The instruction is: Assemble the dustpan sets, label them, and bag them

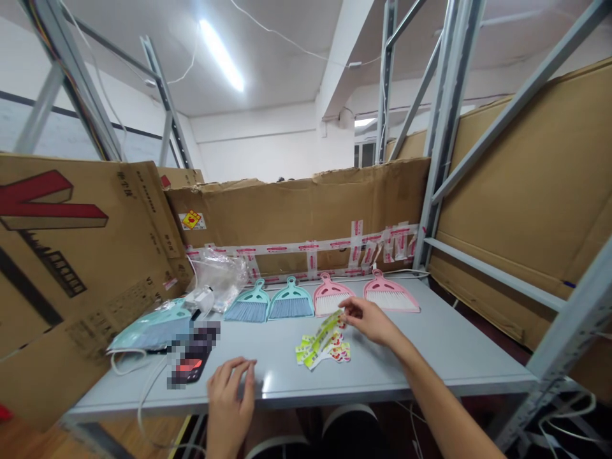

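My right hand (367, 320) pinches the upper end of a green-yellow printed paper label (329, 330) between thumb and fingers. The label's lower end reaches down over a small pile of similar labels (340, 350), some with red prints. By the table's front edge is my left hand (230, 396), holding nothing, its fingers stretched out and slightly apart. Behind the labels stand several small dustpan-and-brush sets in a row: two light blue dustpans (259, 292) (291, 289) and two pink dustpans (326, 285) (378, 283).
On the grey table (406, 366), a dark, partly blurred phone-like object (203, 354) lies left, beside a bagged blue item (153, 325), a white plug with cable (199, 297) and clear plastic bags (220, 274). Cardboard (287, 217) walls the back; metal posts (442, 134) frame the sides.
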### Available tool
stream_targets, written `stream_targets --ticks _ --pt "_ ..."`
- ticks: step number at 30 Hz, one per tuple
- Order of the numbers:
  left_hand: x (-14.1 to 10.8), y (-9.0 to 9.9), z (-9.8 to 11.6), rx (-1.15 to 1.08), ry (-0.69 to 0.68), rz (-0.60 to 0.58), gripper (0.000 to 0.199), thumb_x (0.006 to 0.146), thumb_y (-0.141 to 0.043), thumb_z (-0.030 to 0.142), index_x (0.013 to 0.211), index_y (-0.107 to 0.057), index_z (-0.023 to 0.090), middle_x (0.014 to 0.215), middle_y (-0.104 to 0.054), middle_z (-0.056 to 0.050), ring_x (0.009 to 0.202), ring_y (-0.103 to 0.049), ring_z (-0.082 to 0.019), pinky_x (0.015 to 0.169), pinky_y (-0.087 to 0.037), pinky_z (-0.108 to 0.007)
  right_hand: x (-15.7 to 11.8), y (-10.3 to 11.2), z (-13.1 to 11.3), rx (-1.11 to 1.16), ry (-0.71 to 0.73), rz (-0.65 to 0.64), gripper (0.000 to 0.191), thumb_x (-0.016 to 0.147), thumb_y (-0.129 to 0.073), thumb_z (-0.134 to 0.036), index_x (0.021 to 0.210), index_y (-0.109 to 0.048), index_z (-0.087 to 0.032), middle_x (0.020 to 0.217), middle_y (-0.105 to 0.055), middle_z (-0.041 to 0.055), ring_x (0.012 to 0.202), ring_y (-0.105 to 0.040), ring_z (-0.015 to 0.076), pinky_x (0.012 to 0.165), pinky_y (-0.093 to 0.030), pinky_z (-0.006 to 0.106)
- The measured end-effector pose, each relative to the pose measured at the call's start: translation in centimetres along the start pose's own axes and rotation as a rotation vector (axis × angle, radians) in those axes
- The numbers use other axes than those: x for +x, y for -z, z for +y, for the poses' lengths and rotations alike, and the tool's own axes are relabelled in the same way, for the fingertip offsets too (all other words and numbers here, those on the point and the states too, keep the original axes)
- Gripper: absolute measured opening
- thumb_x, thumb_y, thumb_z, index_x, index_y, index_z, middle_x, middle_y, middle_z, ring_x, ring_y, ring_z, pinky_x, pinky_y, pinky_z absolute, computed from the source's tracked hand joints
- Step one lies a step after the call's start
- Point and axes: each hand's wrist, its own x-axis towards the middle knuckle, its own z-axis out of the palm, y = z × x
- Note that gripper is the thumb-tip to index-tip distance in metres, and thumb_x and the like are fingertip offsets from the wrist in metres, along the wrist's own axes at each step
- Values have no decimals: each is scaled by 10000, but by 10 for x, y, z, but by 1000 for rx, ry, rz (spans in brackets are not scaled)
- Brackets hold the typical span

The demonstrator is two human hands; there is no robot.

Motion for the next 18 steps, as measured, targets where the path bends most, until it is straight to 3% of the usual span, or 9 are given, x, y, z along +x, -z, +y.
stream_targets --ticks 4,7,9,11,13,15,18 --pt "74 -30 58 -470 81 -245 360 1059 -640 485 1346 -738 293 1339 -766 -116 1176 -738 -278 980 -602 -421 31 9 -39 51 88 -78 414 880 -825 -505 1160 -747 -210 953 -782 55 792 -716 213 727 -584 354" --pt "129 -67 83 -699 102 -399 749 883 -874 466 1554 -603 274 1479 -701 -173 1294 -704 -308 1013 -602 -419 60 2 -58 96 146 -241 453 867 -861 -481 1202 -747 -197 968 -793 54 831 -723 210 774 -599 358" --pt "153 -95 85 -794 177 -565 878 770 -966 450 1547 -613 241 1364 -759 -177 1113 -771 -300 903 -623 -403 78 -9 -59 147 163 -326 492 835 -893 -462 1216 -737 -192 932 -791 39 802 -725 205 789 -606 368" --pt "166 -119 77 -869 250 -675 902 714 -994 461 1500 -644 192 1094 -830 -128 952 -788 -280 856 -616 -398 93 -23 -52 190 180 -303 517 821 -903 -476 1217 -730 -193 934 -787 37 792 -725 201 788 -611 370" --pt "170 -136 64 -948 314 -635 831 679 -1002 483 1392 -699 180 990 -837 -101 945 -788 -282 875 -611 -405 102 -38 -39 207 194 -191 560 829 -894 -511 1257 -715 -199 1010 -789 56 850 -730 203 811 -613 366" --pt "168 -147 50 -1004 383 -443 710 679 -987 522 1251 -739 182 1061 -839 -121 992 -784 -282 897 -610 -400 104 -52 -24 232 169 -123 670 824 -897 -535 1364 -663 -216 1119 -782 78 923 -734 206 829 -614 358" --pt "160 -152 30 -987 466 -230 569 733 -915 610 1055 -707 189 1090 -819 -132 967 -775 -258 855 -619 -374 99 -70 -4 276 76 -198 880 767 -947 -499 1508 -545 -247 1120 -764 59 923 -738 208 775 -610 329"
